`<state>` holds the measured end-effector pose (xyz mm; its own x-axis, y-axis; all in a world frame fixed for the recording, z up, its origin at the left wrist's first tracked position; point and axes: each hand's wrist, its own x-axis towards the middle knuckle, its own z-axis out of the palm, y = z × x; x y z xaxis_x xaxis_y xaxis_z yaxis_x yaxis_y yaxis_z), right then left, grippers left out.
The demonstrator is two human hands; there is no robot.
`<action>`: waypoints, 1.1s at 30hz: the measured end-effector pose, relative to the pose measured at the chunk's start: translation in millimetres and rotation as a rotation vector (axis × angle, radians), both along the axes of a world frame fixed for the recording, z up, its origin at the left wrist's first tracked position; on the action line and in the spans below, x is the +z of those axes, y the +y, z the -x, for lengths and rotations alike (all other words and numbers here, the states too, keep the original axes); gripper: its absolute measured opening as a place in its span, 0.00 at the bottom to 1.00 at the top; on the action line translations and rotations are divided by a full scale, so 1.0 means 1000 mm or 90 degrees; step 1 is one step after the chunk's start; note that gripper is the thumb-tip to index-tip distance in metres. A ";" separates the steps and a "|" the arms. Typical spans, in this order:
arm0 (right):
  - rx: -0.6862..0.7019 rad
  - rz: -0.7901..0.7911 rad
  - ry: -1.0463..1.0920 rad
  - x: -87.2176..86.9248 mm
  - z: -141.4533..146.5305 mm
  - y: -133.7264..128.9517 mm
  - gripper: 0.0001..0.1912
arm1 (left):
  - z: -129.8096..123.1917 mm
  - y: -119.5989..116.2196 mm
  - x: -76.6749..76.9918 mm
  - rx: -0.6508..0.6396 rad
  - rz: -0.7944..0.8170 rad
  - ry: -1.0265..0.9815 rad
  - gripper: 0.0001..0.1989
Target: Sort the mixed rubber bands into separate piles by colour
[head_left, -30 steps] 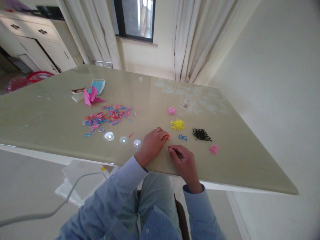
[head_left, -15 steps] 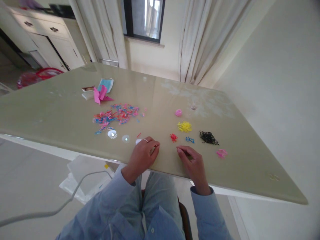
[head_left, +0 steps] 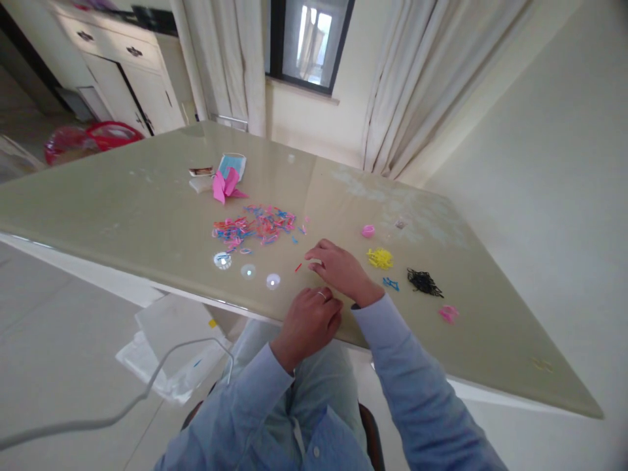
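My right hand (head_left: 338, 268) reaches leftward across the table, past my left hand. Its thumb and fingers are apart, close to a single small red band (head_left: 298, 267). Below it, near the table's front edge, my left hand (head_left: 310, 320) is closed with fingers curled down; whatever it may hold is hidden. A mixed heap of small pink, red and blue bands (head_left: 267, 224) lies beyond them to the left. To the right are sorted heaps: yellow bands (head_left: 380, 258), blue bands (head_left: 391, 283), black bands (head_left: 424, 282) and pink bands (head_left: 448, 314). The small red heap is out of sight behind my right hand or arm.
Bright round spots (head_left: 273, 281) show on the tabletop (head_left: 471, 353) left of my hands. Further back lie folded pink paper (head_left: 226, 186), a blue face mask (head_left: 232, 165) and a small pink ring-shaped thing (head_left: 367, 231). A grey cable (head_left: 147, 389) runs below the table edge.
My right hand has moved left from beside the blue heap to the lone red band, its fingers spreading. My left hand has drawn back toward the edge. The view has shifted.
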<state>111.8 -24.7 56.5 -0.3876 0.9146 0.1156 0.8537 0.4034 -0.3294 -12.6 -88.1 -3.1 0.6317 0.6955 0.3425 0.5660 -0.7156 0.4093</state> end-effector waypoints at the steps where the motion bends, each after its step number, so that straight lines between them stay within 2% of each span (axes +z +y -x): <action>1: 0.041 0.022 -0.018 -0.002 0.002 0.010 0.11 | 0.000 0.000 0.001 0.003 0.008 0.004 0.09; 3: 0.105 0.057 -0.036 -0.006 0.007 0.025 0.10 | 0.000 0.000 0.003 0.008 0.017 0.007 0.10; 5: 0.129 0.073 -0.041 -0.011 0.009 0.034 0.08 | 0.000 0.000 0.003 0.007 0.022 0.009 0.10; 11: 0.093 0.082 0.004 -0.021 0.008 0.036 0.10 | -0.001 0.000 0.001 0.012 0.023 -0.003 0.11; 13: 0.054 0.072 0.111 -0.020 0.007 0.029 0.09 | 0.000 0.000 0.002 0.012 0.025 -0.006 0.12; 16: -0.037 0.104 0.404 -0.012 0.009 0.006 0.06 | 0.000 0.000 0.003 0.000 0.032 -0.004 0.10; 19: -0.093 0.207 0.716 0.001 0.014 -0.026 0.17 | -0.001 0.000 0.003 0.003 0.046 0.006 0.08; 22: -0.086 0.279 0.880 0.013 0.020 -0.053 0.21 | -0.003 0.001 0.000 0.021 0.065 -0.004 0.08; 26: -0.076 0.322 0.991 0.024 0.020 -0.069 0.20 | -0.003 0.001 -0.003 0.022 0.065 -0.022 0.08; 33: -0.085 0.320 0.988 0.026 0.010 -0.079 0.20 | -0.001 0.001 -0.005 0.033 0.013 -0.018 0.07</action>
<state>101.3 -103.4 82.7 -0.1098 0.9939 -0.0060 -0.3836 -0.0479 -0.9223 -11.5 -87.6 -8.0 0.5852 0.7340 0.3446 0.5898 -0.6769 0.4404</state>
